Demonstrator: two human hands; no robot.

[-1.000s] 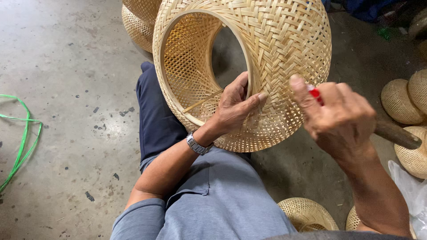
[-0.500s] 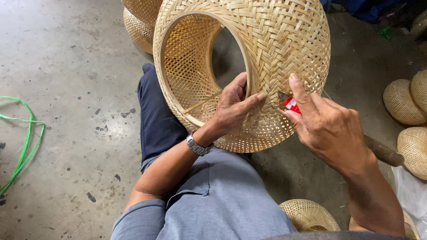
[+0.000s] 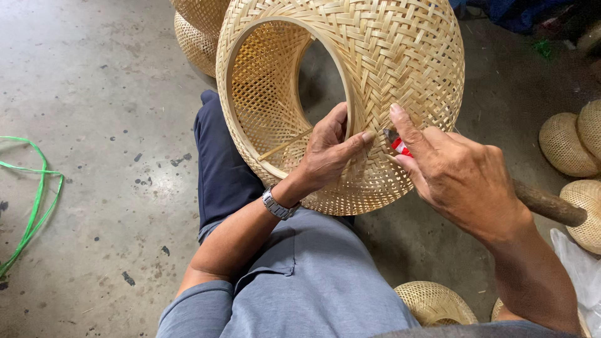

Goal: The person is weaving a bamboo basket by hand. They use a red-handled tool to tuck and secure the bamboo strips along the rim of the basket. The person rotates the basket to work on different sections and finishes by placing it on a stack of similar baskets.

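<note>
Trimming or picking at the weave looks to be the step in hand, and the head view, the only one there is, shows it from above: a large woven bamboo shade (image 3: pixel 350 87), round-bodied with a wide open ring, rests tilted on the person's left knee, its opening turned to the left of the picture. The left hand (image 3: pixel 325 153) clamps the shade's rim, fingers curled inside the ring and the thumb pressed flat on the outer weave just below it, so the shade is held between thumb and fingers. Just to the right of that thumb, the right hand (image 3: pixel 460 178) pinches a small red-handled tool (image 3: pixel 399 145), its tip touching the weave; whether it is a cutter or a blade is too hidden to tell. To do this well, I judge the left thumb should stay close beside the tool tip to brace the strips, while the tool works at a shallow angle so it catches one strip end and not the neighbouring ones; a slip here could nick the thumb or split a strip. A steel wristwatch (image 3: pixel 278 205) sits on the left wrist below the shade. Beyond the shade's top left stand more woven pieces (image 3: pixel 197 31); to the shade's right lie smaller woven domes (image 3: pixel 566 144) and a wooden handle (image 3: pixel 551 205) on the concrete floor (image 3: pixel 94 94); far to the shade's left lies a green strap (image 3: pixel 37 188).
</note>
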